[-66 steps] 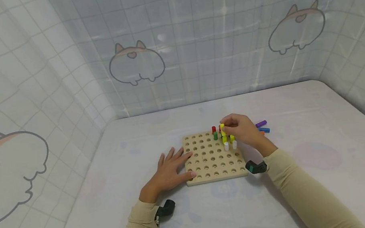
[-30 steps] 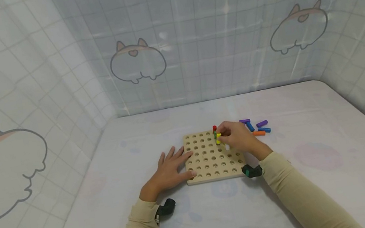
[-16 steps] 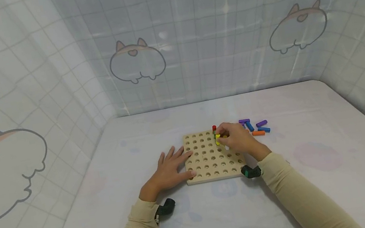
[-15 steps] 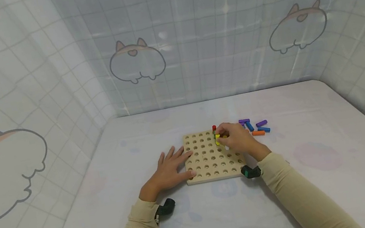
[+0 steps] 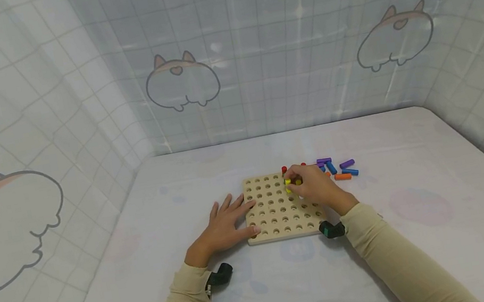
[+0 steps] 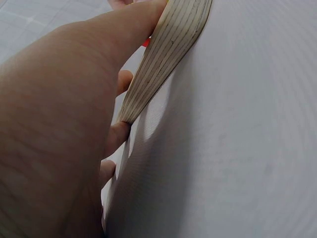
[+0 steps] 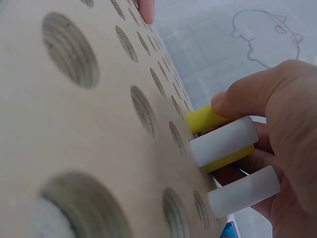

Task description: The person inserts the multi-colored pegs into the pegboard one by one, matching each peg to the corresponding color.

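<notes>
My left hand (image 5: 223, 227) lies with spread, straight fingers over the left edge of a wooden pegboard (image 5: 288, 236) drilled with rows of round holes. In the left wrist view its thumb rests on the board's layered edge (image 6: 168, 54). My right hand (image 5: 318, 183) pinches an upright yellow peg (image 7: 202, 118) between thumb and fingers, its lower end at a hole in the board's far right part. Two white pegs (image 7: 225, 141) and another yellow peg (image 7: 230, 157) stand beside it. Red pegs (image 5: 284, 169) stand along the far edge; the right hand hides other pegs.
Right of the board lie loose purple pegs (image 5: 347, 163), blue pegs (image 5: 350, 172) and an orange peg (image 5: 342, 176). A white cloth (image 5: 180, 183) covers the table, and a tiled-pattern curtain (image 5: 281, 68) hangs behind.
My right hand has brought the yellow peg left and lower, from above the standing pegs to a hole beside them. It has since sunk slightly. The left hand stays in place.
</notes>
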The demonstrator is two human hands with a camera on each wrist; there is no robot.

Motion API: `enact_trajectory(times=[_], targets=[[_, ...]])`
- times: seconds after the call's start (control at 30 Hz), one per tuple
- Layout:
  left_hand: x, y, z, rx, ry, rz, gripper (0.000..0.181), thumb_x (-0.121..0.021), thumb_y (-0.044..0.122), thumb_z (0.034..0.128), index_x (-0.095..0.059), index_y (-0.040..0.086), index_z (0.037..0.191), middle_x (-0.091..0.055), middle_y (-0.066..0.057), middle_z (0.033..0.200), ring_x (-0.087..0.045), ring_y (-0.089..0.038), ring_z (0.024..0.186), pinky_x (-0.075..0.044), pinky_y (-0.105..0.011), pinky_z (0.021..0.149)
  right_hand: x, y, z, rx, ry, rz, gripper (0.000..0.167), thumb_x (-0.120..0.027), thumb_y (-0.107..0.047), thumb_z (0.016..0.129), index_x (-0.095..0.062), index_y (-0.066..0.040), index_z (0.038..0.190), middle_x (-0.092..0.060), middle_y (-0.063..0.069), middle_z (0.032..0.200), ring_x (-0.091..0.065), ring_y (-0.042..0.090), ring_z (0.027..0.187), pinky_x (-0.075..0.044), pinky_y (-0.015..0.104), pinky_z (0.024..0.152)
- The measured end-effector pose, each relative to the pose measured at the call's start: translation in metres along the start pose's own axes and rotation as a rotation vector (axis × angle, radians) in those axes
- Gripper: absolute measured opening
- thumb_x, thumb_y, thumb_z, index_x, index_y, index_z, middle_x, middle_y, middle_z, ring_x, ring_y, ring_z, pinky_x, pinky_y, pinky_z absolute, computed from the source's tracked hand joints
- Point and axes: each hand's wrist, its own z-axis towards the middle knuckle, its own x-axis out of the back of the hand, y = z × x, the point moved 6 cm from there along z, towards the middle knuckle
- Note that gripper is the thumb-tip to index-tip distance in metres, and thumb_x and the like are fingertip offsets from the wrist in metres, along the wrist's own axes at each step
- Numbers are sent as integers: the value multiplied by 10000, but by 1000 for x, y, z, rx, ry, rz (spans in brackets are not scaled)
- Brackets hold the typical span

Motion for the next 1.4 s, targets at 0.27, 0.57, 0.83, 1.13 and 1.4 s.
enact_trajectory(times=[0.27, 0.57, 0.83, 1.13, 1.4], targets=[[0, 1, 0, 1, 0, -5, 789, -545, 710, 907, -373, 316, 1569, -244, -49, 1641, -41, -343, 1527, 45, -632, 1160, 9, -4, -2, 6, -19, 40, 193, -699, -179, 960, -700, -94, 1134, -691, -16, 1021, -642, 164, 959, -536, 404, 853], [0, 1, 0, -1, 3, -10, 794, -551, 704, 908, -369, 308, 1571, -241, -52, 1642, -35, -340, 1528, 53, -627, 1161, 49, 6, -8, -43, 104, 107, 136, -707, -171, 961, -709, -111, 1084, -718, 29, 1033, -679, 205, 935, -579, 403, 775], [-2, 0, 0, -1, 6, 0, 795, -538, 712, 909, -369, 305, 1572, -241, -52, 1643, -37, -344, 1527, 52, -628, 1161, 69, 35, -19, -116, 125, 84, 187, -701, -210, 967, -718, -82, 1103, -712, 58, 1078, -673, 230, 986, -554, 429, 822], [-1, 0, 0, 5, 0, 8, 798, -540, 711, 910, -364, 304, 1574, -233, -49, 1644, -30, -340, 1527, 54, -623, 1163, 88, 63, -35, -196, 129, 76, 213, -694, -203, 969, -709, -61, 1128, -707, 104, 1095, -652, 281, 1020, -547, 438, 831], [-2, -1, 1, -5, 5, 11, 791, -539, 709, 910, -374, 305, 1570, -247, -55, 1640, -38, -351, 1526, 48, -635, 1158, 94, 84, -45, -222, 142, 15, 225, -675, -226, 982, -696, -59, 1130, -696, 130, 1125, -635, 305, 1052, -528, 490, 879]])
